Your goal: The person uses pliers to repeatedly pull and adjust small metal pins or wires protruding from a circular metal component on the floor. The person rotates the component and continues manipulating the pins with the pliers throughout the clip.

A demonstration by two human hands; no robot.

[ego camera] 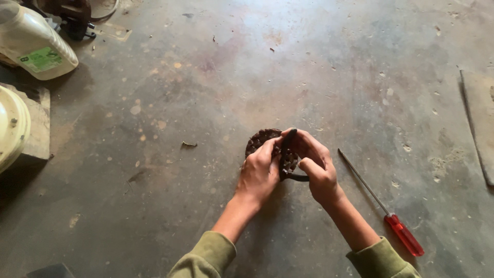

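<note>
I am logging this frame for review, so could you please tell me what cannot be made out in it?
- Head view: the dark round metal part is mostly covered by the left hand and right hand; its exact kind is unclear.
- White jug: cut off by the top left edge.
- Cream round object: cut off by the left edge.
- Flat board: cut off by the right edge.
</note>
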